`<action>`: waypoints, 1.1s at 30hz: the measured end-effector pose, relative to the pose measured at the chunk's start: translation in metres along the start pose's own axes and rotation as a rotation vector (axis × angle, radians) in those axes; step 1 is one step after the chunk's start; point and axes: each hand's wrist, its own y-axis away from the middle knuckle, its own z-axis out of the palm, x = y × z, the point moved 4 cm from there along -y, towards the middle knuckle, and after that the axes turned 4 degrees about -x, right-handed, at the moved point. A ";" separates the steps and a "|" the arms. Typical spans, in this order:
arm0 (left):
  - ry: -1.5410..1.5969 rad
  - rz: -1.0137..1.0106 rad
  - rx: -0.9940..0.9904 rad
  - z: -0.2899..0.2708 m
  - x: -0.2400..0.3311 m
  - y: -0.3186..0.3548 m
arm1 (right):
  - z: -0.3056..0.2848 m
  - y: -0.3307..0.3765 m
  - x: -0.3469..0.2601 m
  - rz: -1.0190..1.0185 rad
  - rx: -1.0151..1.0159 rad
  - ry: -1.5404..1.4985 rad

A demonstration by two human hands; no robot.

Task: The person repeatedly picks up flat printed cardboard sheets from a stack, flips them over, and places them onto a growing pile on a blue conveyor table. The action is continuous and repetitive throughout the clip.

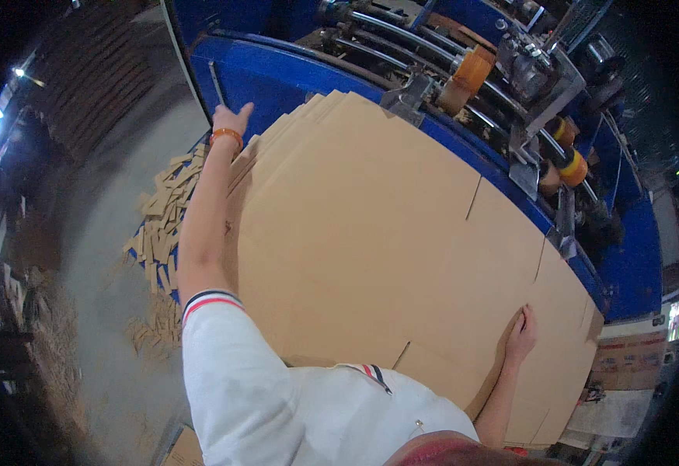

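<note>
A large stack of flat brown cardboard sheets (370,233) lies in front of me, with short slits cut into the top sheet. My left hand (232,119), an orange bracelet at its wrist, reaches past the stack's far left corner. Its thumb and a finger are spread, and it holds nothing that I can see. Just beyond it, a thin metal bar (216,81) stands against the blue machine panel (266,78). Over the right part of the top sheet, my right hand (521,335) has its fingers curled together, with no object showing in them.
A blue machine with metal shafts (402,39), orange rollers (572,167) and brackets runs along the stack's far side. Narrow cardboard offcuts (165,217) are heaped left of my left arm, some spilling onto the grey floor (114,311). Cardboard boxes (631,357) stand at far right.
</note>
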 end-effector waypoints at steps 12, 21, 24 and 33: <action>-0.119 0.334 -0.221 -0.041 0.022 0.155 | -0.002 -0.002 -0.006 0.076 -0.050 0.009; -0.611 0.455 -0.456 -0.025 0.038 0.160 | 0.003 -0.001 0.007 0.031 0.055 -0.109; -0.519 0.397 -0.341 -0.020 0.034 0.166 | 0.008 -0.003 0.014 0.039 0.066 -0.128; 0.230 -0.002 -0.893 -0.084 0.072 0.130 | -0.016 0.003 -0.001 0.098 0.078 -0.101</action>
